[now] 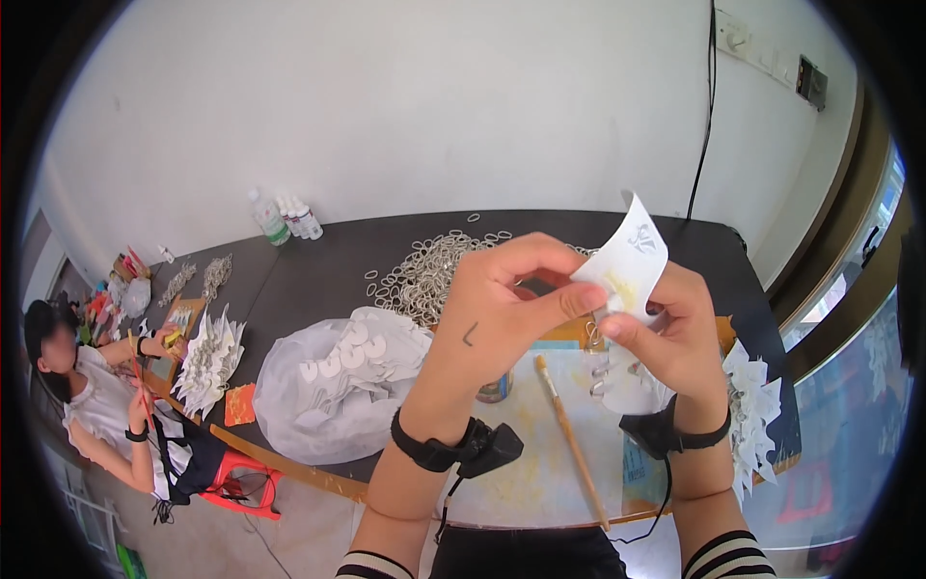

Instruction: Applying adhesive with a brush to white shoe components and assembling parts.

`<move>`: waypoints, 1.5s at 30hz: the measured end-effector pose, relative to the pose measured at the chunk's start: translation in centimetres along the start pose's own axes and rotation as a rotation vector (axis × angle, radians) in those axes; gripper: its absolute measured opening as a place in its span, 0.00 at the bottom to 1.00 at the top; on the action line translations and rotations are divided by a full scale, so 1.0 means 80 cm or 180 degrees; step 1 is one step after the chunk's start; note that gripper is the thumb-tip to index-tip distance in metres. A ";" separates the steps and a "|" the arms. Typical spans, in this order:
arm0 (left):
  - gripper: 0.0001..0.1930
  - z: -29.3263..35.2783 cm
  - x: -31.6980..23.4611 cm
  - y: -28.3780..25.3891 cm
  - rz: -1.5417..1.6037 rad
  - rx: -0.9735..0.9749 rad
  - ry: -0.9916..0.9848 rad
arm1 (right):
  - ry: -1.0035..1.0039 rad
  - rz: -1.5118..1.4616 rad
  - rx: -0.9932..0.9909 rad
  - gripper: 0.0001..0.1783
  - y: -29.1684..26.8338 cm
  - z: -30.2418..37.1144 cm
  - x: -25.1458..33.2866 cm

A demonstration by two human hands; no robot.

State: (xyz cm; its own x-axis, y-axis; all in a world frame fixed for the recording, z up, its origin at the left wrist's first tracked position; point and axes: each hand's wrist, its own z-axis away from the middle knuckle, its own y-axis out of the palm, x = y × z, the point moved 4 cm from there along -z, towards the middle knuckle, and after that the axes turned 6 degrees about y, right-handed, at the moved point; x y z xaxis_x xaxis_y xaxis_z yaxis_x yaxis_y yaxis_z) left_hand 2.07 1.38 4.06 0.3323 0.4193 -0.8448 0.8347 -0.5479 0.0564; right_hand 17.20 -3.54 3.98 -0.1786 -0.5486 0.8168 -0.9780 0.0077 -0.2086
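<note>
A thin white sheet-like piece (632, 253), with a grey printed design and a yellowish smear, is held up in front of me. My left hand (511, 304) pinches its lower left edge between thumb and fingers. From the other side my right hand (675, 333) grips its lower edge, thumb near the left thumb. A metal ring (592, 335) shows just below the pinch. Under my hands, a brush (569, 434) with a wooden handle lies on a stained, pale work board (502, 463). More white pieces (632, 386) with metal rings sit behind my right wrist.
Many metal rings (424, 275) are heaped on the dark table (318, 261). A translucent bag (280, 425) holds white cut pieces; finished-looking stacks (210, 362) stand left, another (752, 415) right. A can (494, 389) is partly hidden. Bottles (280, 220) stand by the wall. A co-worker (116, 405) sits left.
</note>
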 end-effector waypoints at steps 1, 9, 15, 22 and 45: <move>0.08 0.001 -0.003 -0.002 -0.0189 -0.0040 0.0217 | -0.0154 0.0547 -0.0247 0.11 0.000 -0.001 0.007; 0.06 0.006 -0.024 -0.001 -0.1554 -0.0260 0.1214 | -0.0489 0.0762 -0.0725 0.12 0.004 -0.002 0.000; 0.04 0.005 0.003 -0.003 -0.0003 -0.0084 0.0259 | 0.0087 -0.0785 -0.0403 0.09 0.003 0.004 -0.005; 0.07 0.004 0.005 -0.003 -0.0024 -0.0304 0.0022 | 0.0279 -0.0256 -0.0121 0.18 0.001 -0.003 -0.014; 0.07 0.001 -0.001 -0.006 0.0381 -0.0489 -0.0177 | 0.0767 -0.1070 0.0080 0.19 0.002 -0.003 -0.023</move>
State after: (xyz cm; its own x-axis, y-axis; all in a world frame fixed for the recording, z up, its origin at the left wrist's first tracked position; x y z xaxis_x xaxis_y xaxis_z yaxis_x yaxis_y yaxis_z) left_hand 1.60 1.52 4.07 0.4120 0.3150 -0.8550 0.8493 -0.4726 0.2351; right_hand 17.38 -2.30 2.56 0.1271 -0.3056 0.9437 -0.9837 -0.1605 0.0805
